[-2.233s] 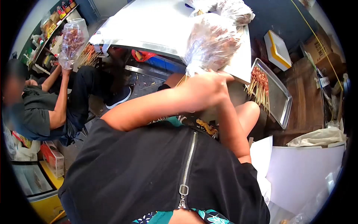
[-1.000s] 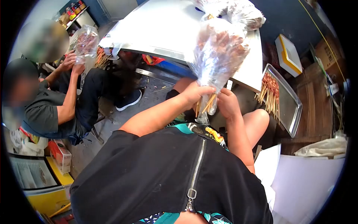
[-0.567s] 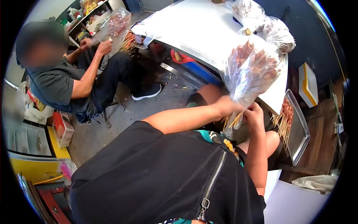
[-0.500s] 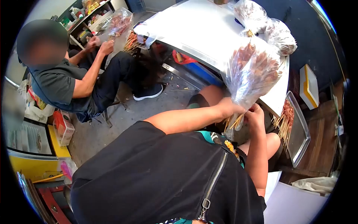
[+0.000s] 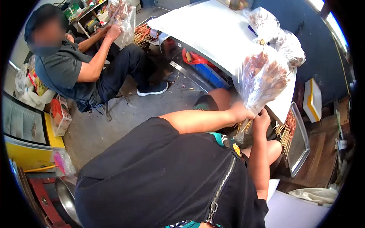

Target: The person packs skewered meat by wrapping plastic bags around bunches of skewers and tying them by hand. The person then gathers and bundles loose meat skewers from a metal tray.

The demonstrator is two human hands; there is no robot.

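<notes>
Left hand (image 5: 242, 112): closed around the neck of the bag of skewers (image 5: 262, 74), bare sticks (image 5: 244, 126) poking out below the grip
Right hand (image 5: 261, 121): just beside the left one, fingers bent in at the bag's neck; whether they pinch plastic or a tie, I cannot tell
Forearms: crossed about two seconds ago, now uncrossed, the hands side by side
Bag: meat end up, leaning right, in front of the near edge of the white table (image 5: 205, 32); further right and lower in view than in the first frame
Other bags: an upper one (image 5: 263, 23) and a lower one (image 5: 290, 47), close together at the table's right side
Metal tray (image 5: 300, 150): holds loose skewers (image 5: 289, 127); lower in view than before
Co-worker (image 5: 68, 64): both hands now near each other on another clear bag (image 5: 123, 19), which earlier rose above one raised hand
Lower left: a steel bowl (image 5: 66, 199) now shows, unseen in the first frame
</notes>
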